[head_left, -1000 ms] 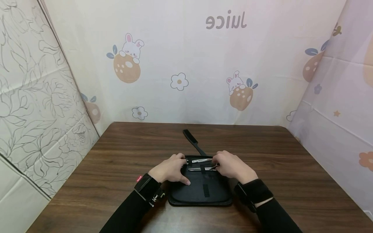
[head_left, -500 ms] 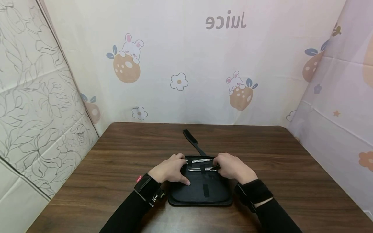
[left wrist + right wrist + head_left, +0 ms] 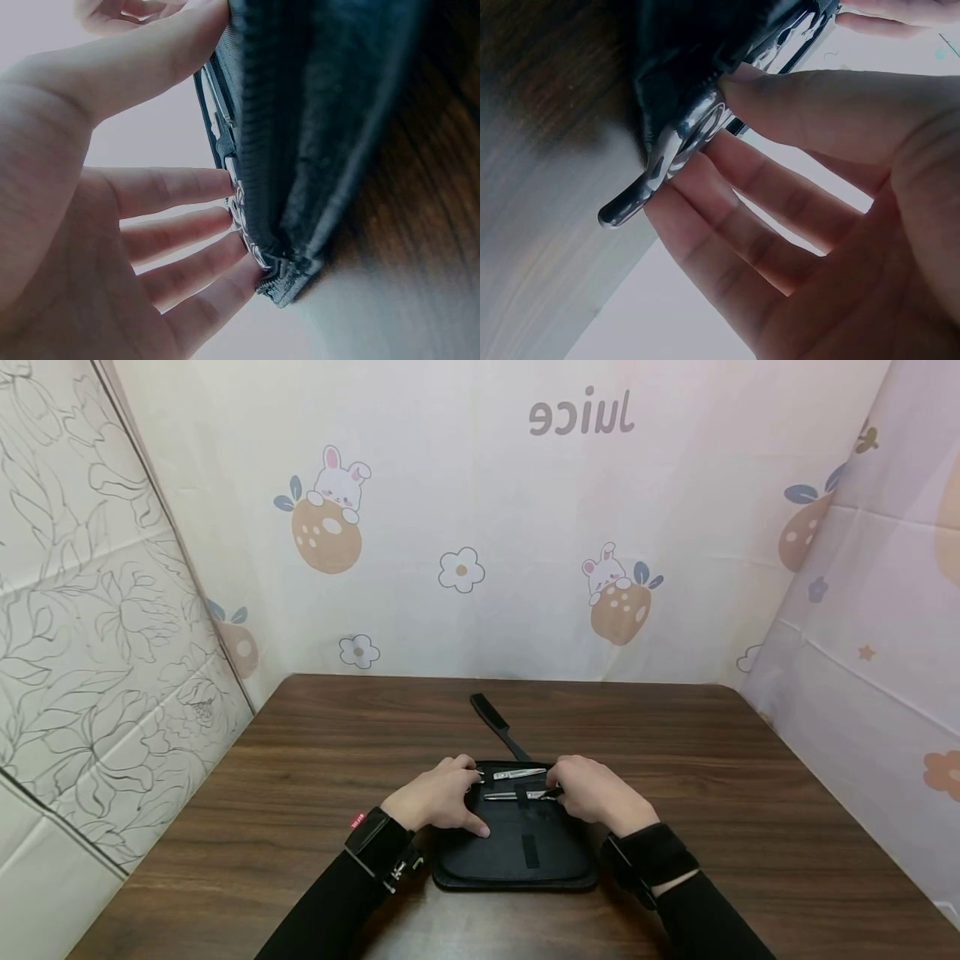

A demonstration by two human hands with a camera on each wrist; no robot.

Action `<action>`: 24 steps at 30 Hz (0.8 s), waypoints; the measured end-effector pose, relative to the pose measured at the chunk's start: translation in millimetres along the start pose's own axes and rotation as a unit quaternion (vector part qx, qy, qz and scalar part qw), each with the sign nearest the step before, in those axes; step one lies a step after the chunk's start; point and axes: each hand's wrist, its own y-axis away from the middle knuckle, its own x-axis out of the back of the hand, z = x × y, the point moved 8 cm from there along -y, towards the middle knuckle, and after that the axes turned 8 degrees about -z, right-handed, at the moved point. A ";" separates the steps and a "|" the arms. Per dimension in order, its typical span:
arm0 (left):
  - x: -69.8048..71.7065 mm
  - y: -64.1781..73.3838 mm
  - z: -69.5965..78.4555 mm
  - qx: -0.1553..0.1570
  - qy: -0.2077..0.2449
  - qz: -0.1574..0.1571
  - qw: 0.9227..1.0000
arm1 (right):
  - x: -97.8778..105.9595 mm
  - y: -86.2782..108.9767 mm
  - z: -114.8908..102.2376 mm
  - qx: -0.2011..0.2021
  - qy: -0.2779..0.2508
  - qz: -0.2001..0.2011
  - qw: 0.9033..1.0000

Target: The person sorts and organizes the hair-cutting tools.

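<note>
A black zip case (image 3: 487, 864) lies on the wooden table, with two pairs of silver scissors across its far half. The nearer scissors (image 3: 506, 796) pass under a black strap; the farther scissors (image 3: 517, 773) lie beside them. My right hand (image 3: 600, 792) pinches the finger-ring end of a pair of scissors (image 3: 682, 135) at the case's right edge, thumb against fingertips; which pair is hard to tell. My left hand (image 3: 441, 795) rests on the case's left side, thumb spread toward me, extended fingertips (image 3: 214, 182) touching metal rings (image 3: 240, 206) at its edge.
A black comb (image 3: 491, 714) sticks out beyond the far edge of the case. The brown table (image 3: 337, 727) stretches around it on all sides. Printed curtains (image 3: 465, 485) hang behind the table and at both sides.
My right hand has shifted very slightly at the scissors' ring end. The left hand, case and comb hold their places.
</note>
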 end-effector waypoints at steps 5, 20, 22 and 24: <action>-0.7 -0.7 -0.1 -0.001 0.001 -0.001 1.000 | -0.4 -1.7 0.6 -0.004 0.005 0.004 1.000; -0.9 -1.2 -0.8 -0.002 0.005 0.002 1.000 | 0.6 -1.5 -4.3 0.006 0.026 0.017 0.999; -0.8 -1.1 -1.0 -0.001 0.005 0.000 1.000 | 0.1 -1.3 -4.5 0.006 0.027 0.017 0.999; -1.0 -1.2 -1.1 0.000 0.006 -0.001 1.000 | -0.2 -1.1 -5.0 0.006 0.027 0.018 0.999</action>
